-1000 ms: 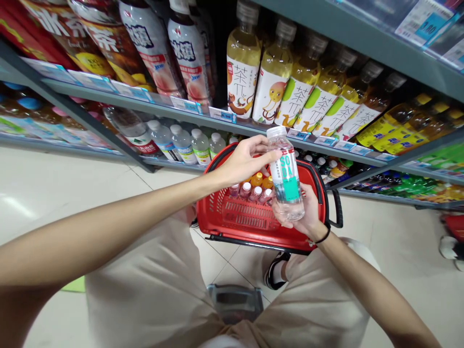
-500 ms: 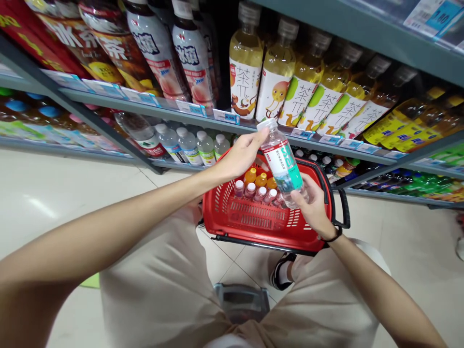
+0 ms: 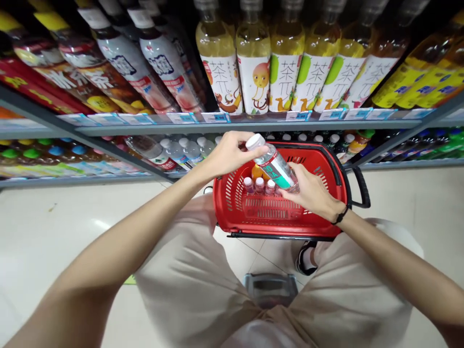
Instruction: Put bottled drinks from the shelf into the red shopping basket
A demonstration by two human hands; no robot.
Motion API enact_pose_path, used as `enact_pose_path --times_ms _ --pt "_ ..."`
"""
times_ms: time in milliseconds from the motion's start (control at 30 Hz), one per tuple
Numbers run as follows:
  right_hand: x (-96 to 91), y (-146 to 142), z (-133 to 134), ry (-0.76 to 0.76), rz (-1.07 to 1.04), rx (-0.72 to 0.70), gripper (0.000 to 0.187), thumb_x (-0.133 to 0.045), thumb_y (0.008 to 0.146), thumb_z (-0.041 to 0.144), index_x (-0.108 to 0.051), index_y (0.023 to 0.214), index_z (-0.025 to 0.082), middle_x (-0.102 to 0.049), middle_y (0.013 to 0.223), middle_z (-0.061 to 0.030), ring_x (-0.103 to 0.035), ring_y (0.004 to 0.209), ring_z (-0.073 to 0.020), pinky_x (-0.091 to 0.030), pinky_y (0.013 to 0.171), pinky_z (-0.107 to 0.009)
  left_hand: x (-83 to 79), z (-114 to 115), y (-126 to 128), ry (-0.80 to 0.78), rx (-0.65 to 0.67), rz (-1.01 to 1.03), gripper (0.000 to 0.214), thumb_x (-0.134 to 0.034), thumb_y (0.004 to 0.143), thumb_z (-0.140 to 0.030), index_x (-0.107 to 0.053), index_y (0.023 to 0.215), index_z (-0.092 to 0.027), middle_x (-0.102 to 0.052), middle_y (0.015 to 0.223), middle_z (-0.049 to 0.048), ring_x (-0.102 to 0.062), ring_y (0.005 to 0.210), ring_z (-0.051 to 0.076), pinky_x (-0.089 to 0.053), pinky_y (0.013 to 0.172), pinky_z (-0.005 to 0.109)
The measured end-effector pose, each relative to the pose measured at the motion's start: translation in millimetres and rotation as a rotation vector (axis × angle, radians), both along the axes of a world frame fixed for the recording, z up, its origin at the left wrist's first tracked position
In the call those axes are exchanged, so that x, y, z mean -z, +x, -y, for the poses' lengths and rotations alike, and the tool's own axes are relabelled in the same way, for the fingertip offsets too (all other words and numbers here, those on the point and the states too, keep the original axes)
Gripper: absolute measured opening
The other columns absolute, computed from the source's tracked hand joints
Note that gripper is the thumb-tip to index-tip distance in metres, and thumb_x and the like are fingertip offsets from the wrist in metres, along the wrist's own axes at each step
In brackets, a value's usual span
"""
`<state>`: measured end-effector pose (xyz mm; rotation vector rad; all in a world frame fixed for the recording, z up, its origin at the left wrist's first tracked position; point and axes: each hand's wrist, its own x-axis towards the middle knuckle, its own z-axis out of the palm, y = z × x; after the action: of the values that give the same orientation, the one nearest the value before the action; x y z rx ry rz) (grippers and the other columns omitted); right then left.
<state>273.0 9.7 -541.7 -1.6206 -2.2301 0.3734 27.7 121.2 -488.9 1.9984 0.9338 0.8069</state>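
Between my hands is a clear plastic bottle (image 3: 277,166) with a white cap and a red, white and green label, tilted over the basket. My left hand (image 3: 235,152) has its fingers closed around the neck just below the cap. The bottom end rests in the grip of my right hand (image 3: 313,193), thumb on the near side; a black band circles that wrist. Below them stands a red shopping basket (image 3: 232,217) with a black handle. Inside it, partly covered by the bottle and hands, are several small white-capped bottles (image 3: 259,186) and an orange bottle (image 3: 256,171).
A shelf (image 3: 253,126) in front carries rows of tea bottles (image 3: 253,79) and other drinks. More bottles (image 3: 184,151) stand on the lower shelf behind the basket. A grey object (image 3: 270,287) lies on the tiled floor between my legs.
The bottle has turned so its label faces differently, and it lies flatter, with both hands still on it. My view has shifted, so the shelf looks more level.
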Motion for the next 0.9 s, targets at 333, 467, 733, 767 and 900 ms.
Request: enact_pose_path --times_ms 333,467,733,767,900 --pt "11.3 5.3 -10.9 -0.446 0.496 -0.205 0.037 -0.061 0.104 0.036 -0.066 0.127 0.007 -0.074 0.116 -0.024 -0.075 0.107 -0.0379 -0.057 0.083 -0.041 55.3 1.1 23.6 0.1 0.216 -0.686 0.038 -0.064 0.086 -0.053 -0.068 0.095 -0.016 -0.072 0.081 0.0069 -0.063 0.07 0.02 -0.037 0.064 0.028" --pt "11.9 10.7 -10.5 -0.567 0.554 -0.193 0.034 -0.064 0.103 0.032 -0.073 0.119 0.005 -0.074 0.117 -0.0268 -0.073 0.111 -0.0391 -0.058 0.087 -0.043 100.1 -8.0 26.0 0.081 0.3 -0.99 0.046 -0.059 0.088 -0.058 -0.069 0.105 -0.016 -0.077 0.094 0.011 -0.071 0.082 0.025 -0.04 0.064 0.028" --pt "1.6 4.5 -9.1 -0.662 0.546 -0.218 0.042 -0.058 0.105 0.036 -0.071 0.128 0.003 -0.073 0.121 -0.025 -0.072 0.117 -0.0381 -0.058 0.091 -0.042 176.6 -11.8 31.8 0.035 0.398 -1.327 0.046 -0.077 0.078 -0.05 -0.076 0.101 -0.01 -0.078 0.11 0.0214 -0.074 0.104 0.035 -0.054 0.081 0.033" --pt "1.0 3.6 -8.8 -0.669 0.541 -0.216 0.042 -0.059 0.105 0.035 -0.071 0.128 0.003 -0.074 0.12 -0.0251 -0.072 0.117 -0.0378 -0.057 0.092 -0.042 182.0 -11.3 32.0 0.038 0.404 -1.355 0.047 -0.079 0.078 -0.048 -0.075 0.105 -0.009 -0.076 0.115 0.022 -0.073 0.11 0.035 -0.055 0.087 0.035" --pt "-2.0 1.8 -7.6 -0.677 0.514 -0.205 0.043 -0.061 0.105 0.036 -0.072 0.129 0.003 -0.074 0.119 -0.0267 -0.071 0.119 -0.039 -0.057 0.094 -0.042 196.5 -10.4 29.0 0.026 0.393 -1.458 0.047 -0.077 0.088 -0.044 -0.07 0.12 -0.01 -0.07 0.13 0.018 -0.068 0.119 0.03 -0.056 0.101 0.046"
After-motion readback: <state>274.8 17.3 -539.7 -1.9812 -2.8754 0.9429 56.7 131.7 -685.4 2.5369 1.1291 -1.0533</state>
